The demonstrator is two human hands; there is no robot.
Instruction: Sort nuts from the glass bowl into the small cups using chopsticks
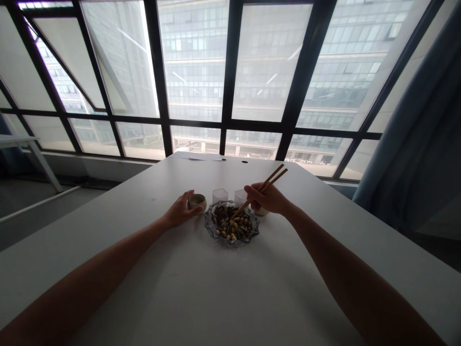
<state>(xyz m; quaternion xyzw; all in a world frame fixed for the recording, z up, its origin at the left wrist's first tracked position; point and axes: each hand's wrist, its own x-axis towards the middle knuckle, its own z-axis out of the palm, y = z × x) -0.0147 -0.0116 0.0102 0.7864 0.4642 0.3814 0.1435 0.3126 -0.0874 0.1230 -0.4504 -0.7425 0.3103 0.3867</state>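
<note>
My right hand (268, 197) holds a pair of wooden chopsticks (273, 177), their tips down in the mix of dark seeds and pale nuts (230, 227). That mix lies in a clear glass bowl (233, 243) with a scalloped rim. To the bowl's left, my left hand (181, 209) is curved around the near left side of a small round cup (197, 203). A second cup (262, 212) is partly hidden beneath my right hand. Two clear plastic containers stand behind the bowl, one left (220, 195) and one right (240, 196).
All of these stand on a long white table (230, 298). At its far end lie white sheets (201, 156) near two dark round holes. Beyond are large windows. A blue curtain (414, 125) hangs at the right, and another white table (18, 140) stands at the far left.
</note>
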